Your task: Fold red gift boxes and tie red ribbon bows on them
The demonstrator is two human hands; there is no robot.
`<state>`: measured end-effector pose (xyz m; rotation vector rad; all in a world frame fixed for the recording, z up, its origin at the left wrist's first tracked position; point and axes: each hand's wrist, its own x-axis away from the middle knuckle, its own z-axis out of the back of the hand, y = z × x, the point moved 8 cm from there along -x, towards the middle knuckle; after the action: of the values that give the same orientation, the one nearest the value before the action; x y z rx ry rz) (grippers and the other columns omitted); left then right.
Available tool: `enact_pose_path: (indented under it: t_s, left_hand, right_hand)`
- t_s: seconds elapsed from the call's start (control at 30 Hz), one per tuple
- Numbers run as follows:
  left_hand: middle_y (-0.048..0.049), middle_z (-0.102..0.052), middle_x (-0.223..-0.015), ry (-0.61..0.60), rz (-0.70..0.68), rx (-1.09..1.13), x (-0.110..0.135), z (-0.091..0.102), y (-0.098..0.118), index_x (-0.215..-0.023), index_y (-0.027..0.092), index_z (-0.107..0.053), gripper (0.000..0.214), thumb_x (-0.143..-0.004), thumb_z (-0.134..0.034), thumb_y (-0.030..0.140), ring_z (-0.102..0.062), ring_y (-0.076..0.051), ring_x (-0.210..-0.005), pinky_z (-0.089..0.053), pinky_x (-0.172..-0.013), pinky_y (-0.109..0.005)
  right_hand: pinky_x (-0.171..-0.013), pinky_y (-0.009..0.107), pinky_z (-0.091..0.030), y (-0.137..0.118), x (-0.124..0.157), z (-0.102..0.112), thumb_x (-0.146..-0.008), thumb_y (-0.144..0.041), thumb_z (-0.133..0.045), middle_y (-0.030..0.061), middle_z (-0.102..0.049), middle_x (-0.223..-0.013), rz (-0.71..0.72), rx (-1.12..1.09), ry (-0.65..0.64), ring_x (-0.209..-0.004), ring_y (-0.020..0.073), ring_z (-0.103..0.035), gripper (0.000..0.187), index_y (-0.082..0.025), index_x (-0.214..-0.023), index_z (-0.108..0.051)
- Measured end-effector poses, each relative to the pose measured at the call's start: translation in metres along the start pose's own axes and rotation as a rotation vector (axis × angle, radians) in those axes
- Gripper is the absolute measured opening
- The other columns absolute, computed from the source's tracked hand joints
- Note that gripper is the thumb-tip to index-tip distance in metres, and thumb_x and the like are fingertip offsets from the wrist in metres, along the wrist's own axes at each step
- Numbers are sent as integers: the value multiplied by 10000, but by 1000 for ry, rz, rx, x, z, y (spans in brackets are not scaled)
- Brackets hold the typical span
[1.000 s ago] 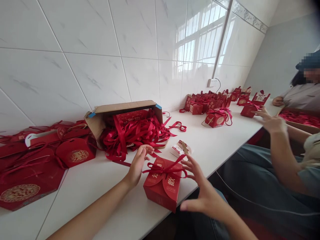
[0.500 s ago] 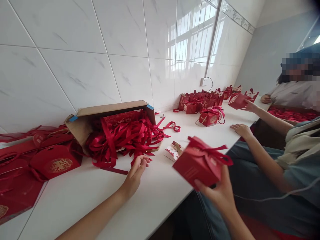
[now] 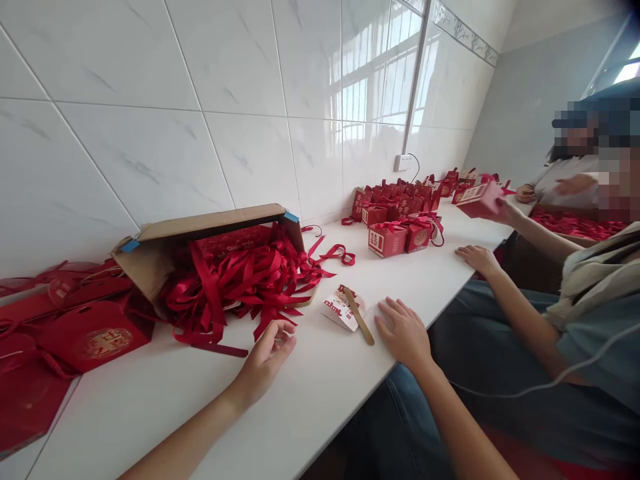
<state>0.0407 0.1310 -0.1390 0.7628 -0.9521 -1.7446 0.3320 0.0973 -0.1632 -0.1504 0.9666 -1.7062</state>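
Observation:
Resting palm-down on the white table, my right hand [image 3: 405, 333] has its fingers stretched out and holds nothing. Just left of it lie a printed white-and-red card [image 3: 336, 311] and a flat gold-coloured strip [image 3: 361, 321] lying across it. My left hand [image 3: 270, 353] rests on its side, fingers loosely bent and thumb apart, with nothing in it. Close to its fingertips, red ribbons [image 3: 250, 273] spill from a tipped cardboard box [image 3: 143, 263]. Further along the table, a red gift box [image 3: 387, 240] stands beside another red gift box [image 3: 419, 233] topped with ribbon.
Larger red boxes [image 3: 103, 337] line the wall at left. A cluster of small red boxes [image 3: 400, 197] stands at the back. On the right, a seated co-worker's hand [image 3: 503, 210] holds a red box [image 3: 479, 200]; another person sits beyond, near a carton of red ribbons [image 3: 575, 223].
The red gift box that was in my right hand now stands on the table beside the other one. My right hand has let go and lies flat. My left hand has barely moved.

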Motion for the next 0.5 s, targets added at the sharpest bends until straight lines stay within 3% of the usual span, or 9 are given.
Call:
enact_pose_path:
  t_s: [0.17, 0.37, 0.43, 0.5]
  left_hand:
    - [-53, -563, -1090, -64, -94, -129, 2, -8, 6, -991, 241, -555, 179, -844, -551, 342, -523, -242, -1087, -416, -993, -408]
    - [-71, -611, -1083, -57, -422, -608, 17, -22, 29, -1014, 220, -558, 162, -877, -473, 242, -574, -231, -1035, -502, -888, -376]
    - [-74, -616, -1101, -43, -445, -652, 22, -19, 34, -1027, 220, -565, 180, -869, -480, 229, -560, -244, -1068, -475, -927, -397]
    - [-79, -614, -1126, 13, -483, -738, 27, -3, 44, -1047, 221, -574, 203, -858, -499, 230, -535, -262, -1108, -435, -969, -420]
  right_hand:
    - [-1132, 456, -282, -3, 2, 1, -883, -336, -488, 69, -532, -1407, 0, 172, -69, -1355, 283, -412, 411, -192, -1235, -644]
    - [-1134, 422, -292, -7, 2, 3, -908, -355, -458, 32, -508, -1429, -8, 275, -104, -1363, 246, -406, 415, -210, -1258, -626]
    - [-1131, 419, -299, -7, 3, 3, -914, -362, -450, 28, -505, -1431, -7, 293, -116, -1360, 242, -411, 419, -213, -1268, -619]
    - [-1129, 417, -303, -7, 4, 3, -918, -369, -448, 24, -505, -1432, -3, 304, -129, -1358, 239, -415, 420, -220, -1274, -614]
